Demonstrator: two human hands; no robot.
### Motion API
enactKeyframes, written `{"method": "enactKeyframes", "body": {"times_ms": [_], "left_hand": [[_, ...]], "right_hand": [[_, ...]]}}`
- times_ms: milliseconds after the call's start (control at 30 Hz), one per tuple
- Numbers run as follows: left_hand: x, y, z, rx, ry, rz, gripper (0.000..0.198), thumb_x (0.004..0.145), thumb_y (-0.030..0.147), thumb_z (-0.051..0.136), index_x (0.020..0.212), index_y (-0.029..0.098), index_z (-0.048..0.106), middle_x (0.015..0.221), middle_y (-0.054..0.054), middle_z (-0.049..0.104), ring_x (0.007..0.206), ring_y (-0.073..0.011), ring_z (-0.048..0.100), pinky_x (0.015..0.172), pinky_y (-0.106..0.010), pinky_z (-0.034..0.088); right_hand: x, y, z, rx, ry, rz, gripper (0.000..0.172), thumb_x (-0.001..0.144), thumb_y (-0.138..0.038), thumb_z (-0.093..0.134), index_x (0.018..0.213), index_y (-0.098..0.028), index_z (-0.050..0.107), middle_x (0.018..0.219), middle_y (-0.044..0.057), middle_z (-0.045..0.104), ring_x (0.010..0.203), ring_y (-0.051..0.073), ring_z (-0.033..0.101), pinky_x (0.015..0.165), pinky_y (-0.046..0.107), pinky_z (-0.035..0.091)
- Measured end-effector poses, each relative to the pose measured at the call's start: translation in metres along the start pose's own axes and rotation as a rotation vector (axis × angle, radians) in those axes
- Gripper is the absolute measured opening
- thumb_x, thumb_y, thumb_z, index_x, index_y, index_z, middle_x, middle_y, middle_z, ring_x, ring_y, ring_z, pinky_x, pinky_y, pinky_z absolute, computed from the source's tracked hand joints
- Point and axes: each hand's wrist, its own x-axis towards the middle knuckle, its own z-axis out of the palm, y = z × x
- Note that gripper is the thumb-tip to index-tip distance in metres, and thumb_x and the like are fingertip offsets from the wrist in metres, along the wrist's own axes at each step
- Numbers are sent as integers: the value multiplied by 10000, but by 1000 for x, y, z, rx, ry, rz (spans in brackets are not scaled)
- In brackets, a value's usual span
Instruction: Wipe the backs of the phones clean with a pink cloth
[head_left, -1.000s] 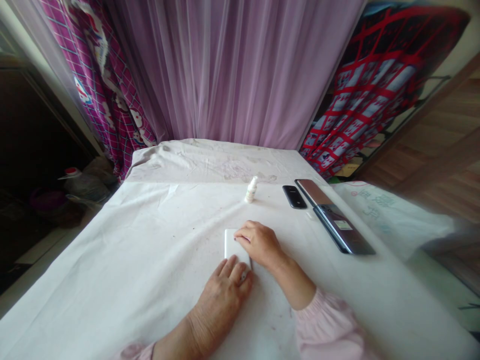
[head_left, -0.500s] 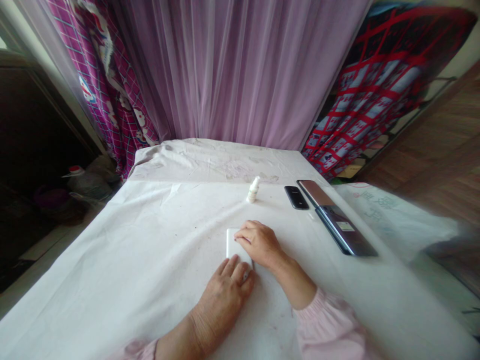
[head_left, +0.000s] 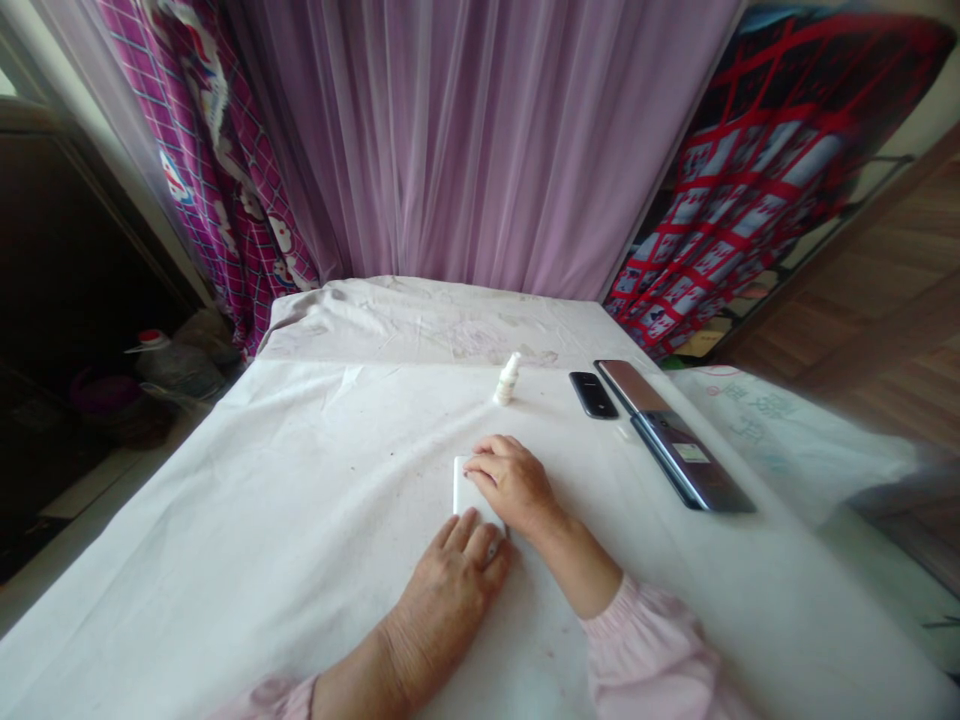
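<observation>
A flat white rectangular slab (head_left: 472,496), about phone-sized, lies on the white cloth; its kind is unclear. My left hand (head_left: 454,575) rests over its near end, fingers across the top and thumb by the right edge, holding it down. At the far right part of the slab, my right hand (head_left: 516,485) is closed with its fingers bent and pressed together at the surface. Whatever those fingertips hold, if anything, is hidden. Beyond the hands a small white bottle (head_left: 506,382) with a tapered top stands upright.
To the right lie a small black phone (head_left: 592,395), a brownish-pink phone (head_left: 631,384) and a dark shiny phone (head_left: 697,460). The cloth-covered table (head_left: 247,520) reaches a purple curtain (head_left: 465,150). A plastic bag (head_left: 780,430) is at the right edge; a plastic jug (head_left: 176,368) stands at lower left.
My right hand has slid slightly up and left over the white slab. My left hand, the slab and the bottle stay in place.
</observation>
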Motion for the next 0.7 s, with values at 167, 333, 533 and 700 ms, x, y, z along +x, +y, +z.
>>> {"method": "enactKeyframes", "body": {"times_ms": [167,333,533,700], "left_hand": [[-1,0,2,-20,21,-11,129,923,199,533,1032,196,600,1056,-53,612,1067,-236,540,891,-378,485],[-3,6,-3,-63,23,-69,167,874,330,625,963,194,590,1046,-44,615,1076,-244,549,912,-393,486],[-2,11,-3,-25,15,-89,37,900,229,568,904,192,574,1015,-49,626,1069,-245,565,883,-402,495],[-3,10,1,-7,46,-72,34,901,212,555,907,185,574,1017,-47,634,1083,-258,560,897,-405,486]], "right_hand": [[2,-1,0,-12,-36,2,141,841,-144,616,846,-232,727,920,36,688,884,168,591,831,277,430],[-1,1,-5,61,-79,15,133,828,-142,622,811,-230,720,832,15,681,845,144,602,796,234,435],[-2,10,-7,146,-26,103,151,817,-140,606,808,-236,722,851,7,685,806,130,630,767,214,457],[0,14,-7,170,125,127,153,829,-160,594,852,-241,723,866,9,689,833,140,630,785,231,468]]}}
